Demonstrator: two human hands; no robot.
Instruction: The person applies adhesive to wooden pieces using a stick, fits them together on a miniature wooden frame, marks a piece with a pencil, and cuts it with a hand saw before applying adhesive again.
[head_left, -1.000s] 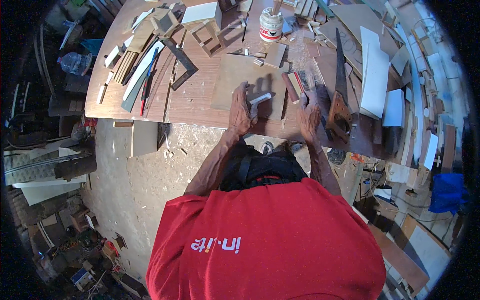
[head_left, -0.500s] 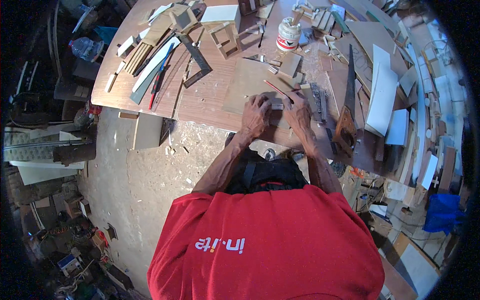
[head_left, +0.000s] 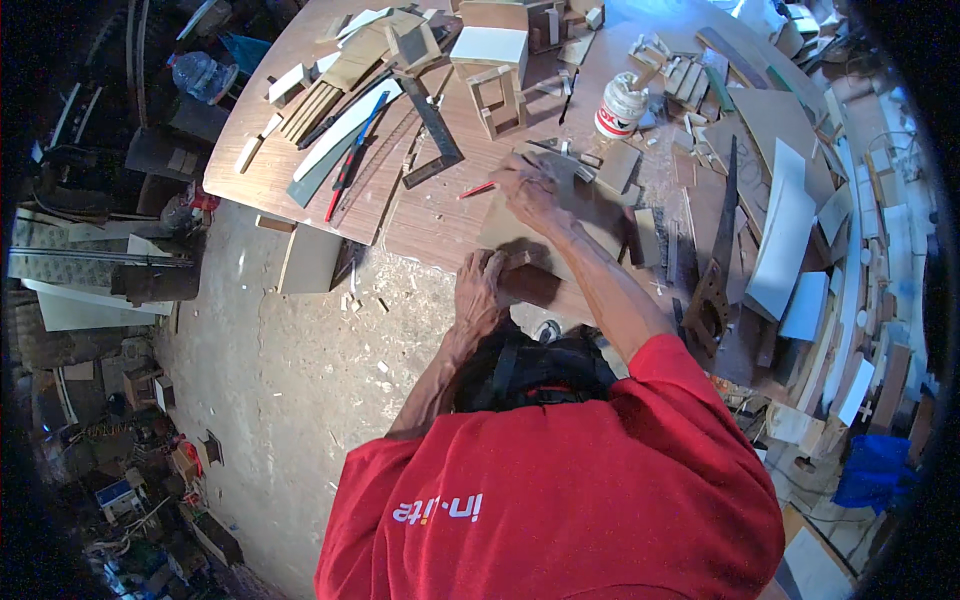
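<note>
At the near edge of the workbench (head_left: pixel 430 235), my left hand (head_left: pixel 480 285) has its fingers curled against a small wooden piece (head_left: pixel 516 260), which it partly covers. My right hand (head_left: pixel 528 185) reaches across to the left, over a flat brown board (head_left: pixel 505 222). A red pencil (head_left: pixel 476 190) sticks out from its closed fingertips, pointing left. Beyond that hand lie small wood strips, and a thin wooden panel (head_left: pixel 619 166) is to its right. A dark L-shaped square (head_left: pixel 437 135) rests on the bench to the left.
A white glue jar (head_left: pixel 620 107) stands at the back. A handsaw (head_left: pixel 712 290) lies on the right beside curved white sheets (head_left: pixel 783 235). On the left are a red-and-black cutter (head_left: pixel 345 180) and wood strips. Small wooden frames (head_left: pixel 495 102) stand further back.
My right hand has moved left and away from me with the pencil, apart from my left hand. My left hand has shifted left and nearer to the bench edge. The view has shifted slightly.
</note>
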